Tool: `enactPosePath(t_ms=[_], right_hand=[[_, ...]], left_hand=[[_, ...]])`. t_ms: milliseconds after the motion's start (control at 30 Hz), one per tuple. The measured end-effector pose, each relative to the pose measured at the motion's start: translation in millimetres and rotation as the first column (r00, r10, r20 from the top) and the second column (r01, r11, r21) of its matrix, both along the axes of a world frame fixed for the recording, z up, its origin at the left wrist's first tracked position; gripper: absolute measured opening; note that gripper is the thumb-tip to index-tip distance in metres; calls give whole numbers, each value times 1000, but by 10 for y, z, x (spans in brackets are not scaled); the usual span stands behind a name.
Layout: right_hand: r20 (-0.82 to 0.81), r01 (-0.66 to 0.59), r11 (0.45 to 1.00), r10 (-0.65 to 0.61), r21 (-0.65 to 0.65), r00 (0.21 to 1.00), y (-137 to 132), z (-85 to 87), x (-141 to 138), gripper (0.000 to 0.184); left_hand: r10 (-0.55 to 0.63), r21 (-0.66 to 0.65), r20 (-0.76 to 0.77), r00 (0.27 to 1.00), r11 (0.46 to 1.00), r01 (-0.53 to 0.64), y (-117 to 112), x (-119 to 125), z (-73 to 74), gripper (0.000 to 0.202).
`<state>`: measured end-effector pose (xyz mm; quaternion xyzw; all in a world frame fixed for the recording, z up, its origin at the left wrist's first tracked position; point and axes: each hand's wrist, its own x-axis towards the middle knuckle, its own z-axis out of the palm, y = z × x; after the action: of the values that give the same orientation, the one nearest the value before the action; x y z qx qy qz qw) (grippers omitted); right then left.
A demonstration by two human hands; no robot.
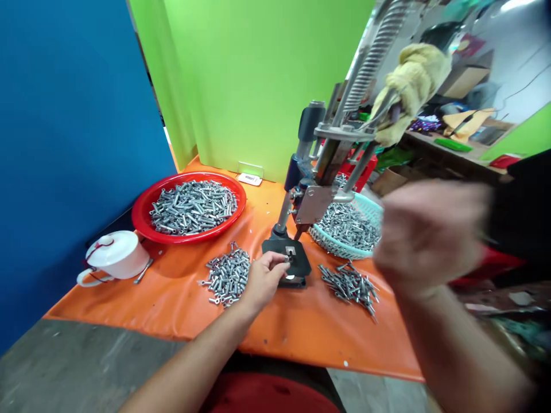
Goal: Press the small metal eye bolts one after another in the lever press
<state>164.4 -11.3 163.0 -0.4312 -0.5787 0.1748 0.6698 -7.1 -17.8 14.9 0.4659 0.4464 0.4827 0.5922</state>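
Note:
My left hand reaches over the black base plate of a hand press. Its thumb and index finger pinch together at a small metal fitting on the plate; a tiny metal piece shows at the fingertips, its kind unclear. My right hand is raised right of the press, below the cloth-wrapped lever and apart from it. Motion smears its fingers. A pile of short metal sleeves lies left of my left hand. Right of the base is a pile of thin metal pins.
A red basin full of metal sleeves stands at the back left, and a light-blue basket of metal parts behind the press. A white lidded mug sits near the left edge of the orange-covered table. Green panels rise behind.

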Motion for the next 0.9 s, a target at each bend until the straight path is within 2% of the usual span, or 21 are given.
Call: enactPosePath(t_ms=[33,67,100,133,167,233,300,367,533,600,800,900], right_hand=[[93,-25,999,27,-25,995,-99,-302,-23,16],[297,-60,992,91,-112,951,-167,-588,-49,12],[402,-68,979,142,-192,905,-205,-847,-77,15],[430,-64,963,176,-262,886,-221,-1068,-104,16],[449,-67,942,218,-328,866,-219,-1246,-127,17],[441,-73,908,269,-413,856,-185,-1476,-151,16],[447,-84,886,310,-456,839,-132,-1572,-142,15],[460,-78,889,307,-452,833,-67,-1598,-112,15],[523,6,956,154,-293,838,133,-1652,-48,13],[541,10,966,137,-260,830,194,-1687,-59,14],[629,45,968,124,-246,767,237,-1728,-138,22],[672,80,961,125,-266,730,200,-1699,11,27]], left_hand=[[-9,0,-4,1000,1000,9,-7,12,-29,15],[-19,7,-12,1000,1000,19,-13,23,-53,15],[-30,21,-27,999,999,30,-19,34,-73,14],[-41,40,-52,998,998,43,-27,44,-91,13],[-52,65,-86,995,996,57,-35,53,-110,13],[-67,119,-182,981,989,90,-54,67,-148,13],[-60,166,-284,957,980,111,-62,73,-187,14],[-9,240,-376,927,965,107,-43,74,-222,15],[213,473,-526,824,878,75,145,87,-257,45],[228,494,-554,800,864,96,238,100,-261,44],[174,477,-600,781,861,174,388,133,-298,28],[203,507,-596,777,845,168,394,139,-321,26]])
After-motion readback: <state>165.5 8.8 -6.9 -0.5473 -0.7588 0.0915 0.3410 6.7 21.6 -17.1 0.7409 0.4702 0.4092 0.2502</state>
